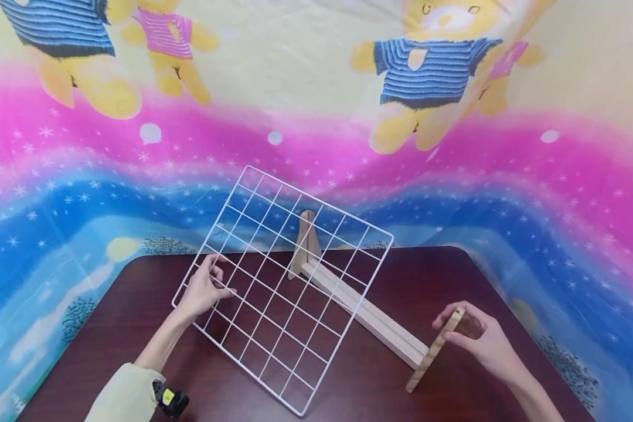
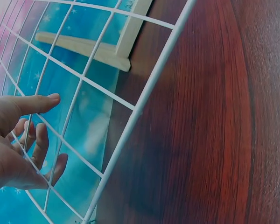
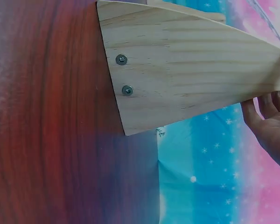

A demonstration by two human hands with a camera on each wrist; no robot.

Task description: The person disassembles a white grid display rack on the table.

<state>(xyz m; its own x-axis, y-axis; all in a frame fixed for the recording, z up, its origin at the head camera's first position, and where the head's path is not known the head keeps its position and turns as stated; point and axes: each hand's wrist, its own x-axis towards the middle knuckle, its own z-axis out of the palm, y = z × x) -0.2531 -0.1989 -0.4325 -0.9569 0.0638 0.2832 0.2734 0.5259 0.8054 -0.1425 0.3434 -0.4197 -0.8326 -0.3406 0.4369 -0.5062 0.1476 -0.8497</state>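
Observation:
A white wire grid panel (image 1: 347, 325) is held up at a tilt by my left hand (image 1: 203, 290), whose fingers pass through the squares near its left edge. In the left wrist view, the thumb lies over the wires and the other fingers curl on the far side. My right hand (image 1: 487, 346) pinches the top of the near wooden upright (image 1: 435, 351) of a stand. A grooved wooden crossbar (image 1: 369, 316) joins it to the far upright (image 1: 307, 243), partly seen through the grid. Two screws (image 3: 122, 59) show on the near upright's outer face.
The stand rests on a dark red-brown table (image 1: 142, 305) with rounded back corners. A patterned cloth (image 1: 295, 129) with bears and snowflakes hangs behind and beside it. A black strapped device (image 1: 170, 400) sits at my left sleeve.

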